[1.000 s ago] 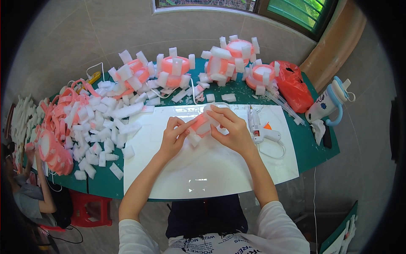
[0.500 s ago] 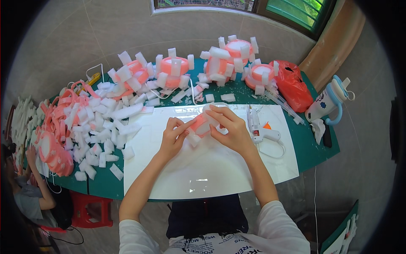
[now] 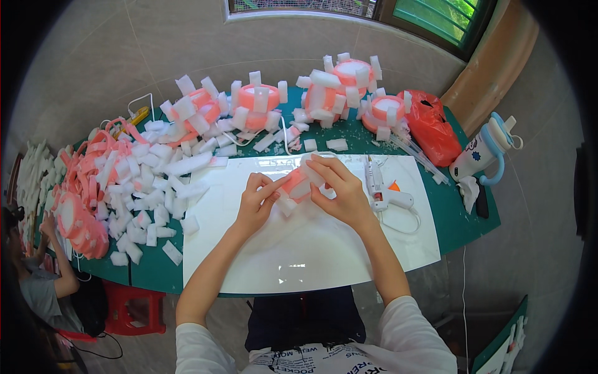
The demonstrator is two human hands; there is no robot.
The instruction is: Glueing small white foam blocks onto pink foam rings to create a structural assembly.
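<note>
Between my hands, above the white board (image 3: pixel 249 262), is a pink and white foam ring (image 3: pixel 297 186) with white foam blocks on it. My left hand (image 3: pixel 258 198) grips its left side, index finger stretched along the pink foam. On the upper right, my right hand (image 3: pixel 336 187) pinches a white foam block (image 3: pixel 310 169) against the ring. My fingers partly cover the piece. To the right of my right hand lies a white glue gun (image 3: pixel 377 182) with an orange nozzle guard or tab beside it.
Loose white foam blocks (image 3: pixel 146 199) and pink foam strips (image 3: pixel 93 165) pile up at left. Several foam rings with blocks (image 3: pixel 258 98) stand along the back. A red plastic bag (image 3: pixel 431 128) and a tumbler (image 3: pixel 478 149) stand at right. Another person (image 3: pixel 47 280) sits at far left.
My hands and the foam ring stay almost in place. At far left the other person's arm has shifted slightly.
</note>
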